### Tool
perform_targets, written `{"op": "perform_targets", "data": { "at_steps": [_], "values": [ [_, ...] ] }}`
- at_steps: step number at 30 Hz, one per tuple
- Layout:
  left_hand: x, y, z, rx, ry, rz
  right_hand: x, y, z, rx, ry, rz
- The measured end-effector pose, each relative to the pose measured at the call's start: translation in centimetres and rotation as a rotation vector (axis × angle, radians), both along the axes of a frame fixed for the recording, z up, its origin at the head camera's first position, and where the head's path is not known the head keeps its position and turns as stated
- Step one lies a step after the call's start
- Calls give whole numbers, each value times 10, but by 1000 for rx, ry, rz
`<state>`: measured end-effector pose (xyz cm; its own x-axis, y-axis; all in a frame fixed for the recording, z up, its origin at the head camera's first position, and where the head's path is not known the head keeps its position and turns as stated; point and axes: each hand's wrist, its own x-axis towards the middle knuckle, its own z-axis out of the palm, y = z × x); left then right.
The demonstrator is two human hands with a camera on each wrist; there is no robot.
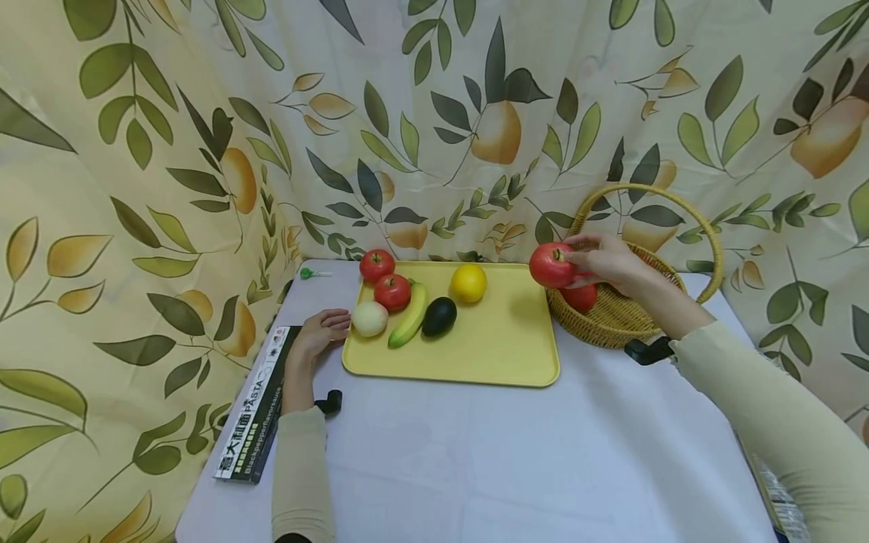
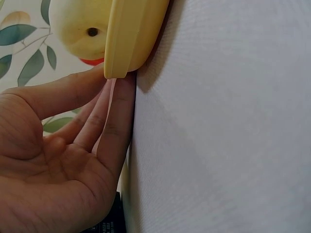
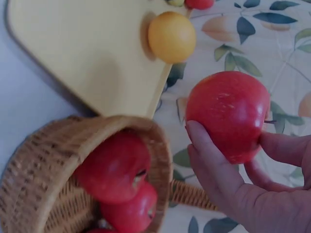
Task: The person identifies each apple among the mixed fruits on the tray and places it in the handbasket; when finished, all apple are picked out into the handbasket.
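My right hand (image 1: 606, 260) holds a red apple (image 1: 551, 265) up over the left rim of a wicker basket (image 1: 614, 329); in the right wrist view the thumb and fingers (image 3: 211, 150) pinch its sides. Other red apples (image 3: 116, 167) lie in the basket below. At the left end of a yellow tray (image 1: 489, 354), my left hand (image 1: 319, 332) grips the rim, thumb above and fingers low by the tablecloth in the left wrist view. Next to it on the tray sits a pale round fruit (image 1: 370, 319).
The tray also bears two red apples (image 1: 391, 292), a banana (image 1: 410, 317), a dark oval avocado-like fruit (image 1: 439, 317) and a yellow round fruit (image 1: 468, 283). A pasta box (image 1: 258, 407) lies beside the left forearm. The basket's tall handle (image 1: 709, 234) arches up; a printed curtain (image 1: 434, 113) hangs behind.
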<state>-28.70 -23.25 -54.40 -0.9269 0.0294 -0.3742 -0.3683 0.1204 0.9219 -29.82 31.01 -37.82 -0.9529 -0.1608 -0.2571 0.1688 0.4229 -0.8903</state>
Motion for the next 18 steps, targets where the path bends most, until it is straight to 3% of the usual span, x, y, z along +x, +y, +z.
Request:
{"op": "perform_targets", "data": {
  "at_steps": [10,18],
  "values": [
    [5,-3,2,-11,2,3,5,31,-7,31,-31,-38],
    [1,-2,0,-14,1,-2,12,55,-7,25,-61,-30]
  ]
}}
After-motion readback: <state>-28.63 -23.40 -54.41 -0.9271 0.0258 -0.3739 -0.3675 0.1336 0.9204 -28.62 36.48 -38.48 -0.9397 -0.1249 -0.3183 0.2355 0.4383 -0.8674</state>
